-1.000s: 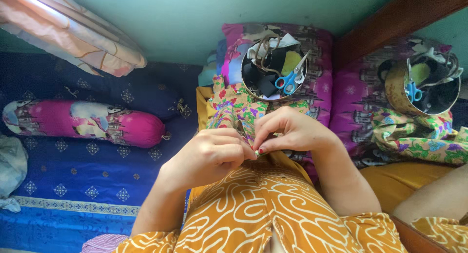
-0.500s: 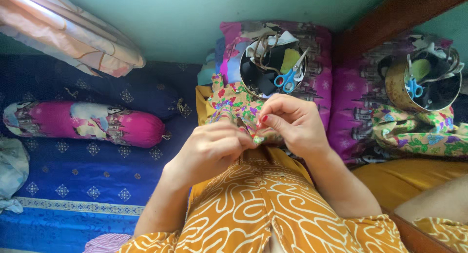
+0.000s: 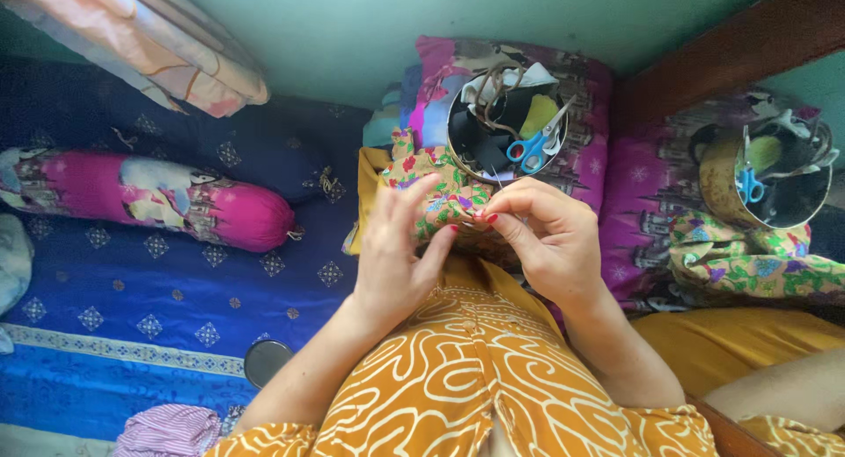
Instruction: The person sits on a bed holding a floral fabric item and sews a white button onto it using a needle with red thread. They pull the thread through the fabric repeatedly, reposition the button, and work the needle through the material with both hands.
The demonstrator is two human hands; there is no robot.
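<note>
1. We take the floral cloth (image 3: 444,202) as our landmark: a small bunched piece of green, pink and yellow printed fabric held above the lap, just in front of a round container (image 3: 506,127).
2. Our left hand (image 3: 396,259) comes up from below, left of the cloth, wrist bent back and palm turned towards it. Its fingers (image 3: 414,197) are spread and loosely extended, lying against the near left side of the cloth and steadying it rather than closing round it.
3. Our right hand (image 3: 546,237) comes in from the right of the cloth, forearm angled up from the lower right. Its fingers (image 3: 515,232) curl inward with thumb and forefinger pinched tight on the cloth's right edge. We cannot tell whether anything thin, such as a needle, sits in that pinch.
4. Both forearms rise over a yellow garment with white swirls (image 3: 458,378), directly below the cloth.
5. The container just beyond the cloth holds fabric scraps and blue-handled scissors (image 3: 528,149), and rests on a pink patterned pillow (image 3: 590,149).
6. Far left of the cloth, a pink bolster (image 3: 150,202) lies on a blue patterned bed sheet (image 3: 132,316).
7. Right of the cloth, well apart, a mirror shows a second view of the container (image 3: 766,180) and of floral fabric (image 3: 748,263).
</note>
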